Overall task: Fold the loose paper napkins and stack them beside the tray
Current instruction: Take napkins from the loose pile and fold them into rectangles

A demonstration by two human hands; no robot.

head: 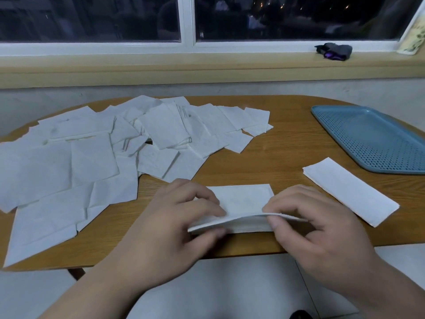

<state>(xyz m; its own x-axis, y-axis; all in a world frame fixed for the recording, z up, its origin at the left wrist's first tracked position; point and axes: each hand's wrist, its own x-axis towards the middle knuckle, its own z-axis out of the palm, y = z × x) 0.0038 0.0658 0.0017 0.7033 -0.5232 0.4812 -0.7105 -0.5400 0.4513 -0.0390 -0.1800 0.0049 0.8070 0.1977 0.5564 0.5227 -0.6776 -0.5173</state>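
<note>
A white paper napkin (243, 201) lies at the table's front edge, its near half lifted and bent over. My left hand (174, 226) pinches its left end between thumb and fingers. My right hand (315, 229) pinches the raised edge on the right side. A large heap of loose white napkins (96, 155) covers the left and far middle of the wooden table (282, 148). A small stack of folded napkins (349, 189) lies to the right, just in front of the blue perforated tray (372, 139).
The tray sits at the table's far right and holds nothing. A window sill behind the table carries a dark bundled object (334, 51) and a leaning card (411, 35). A white surface shows below the table's front edge.
</note>
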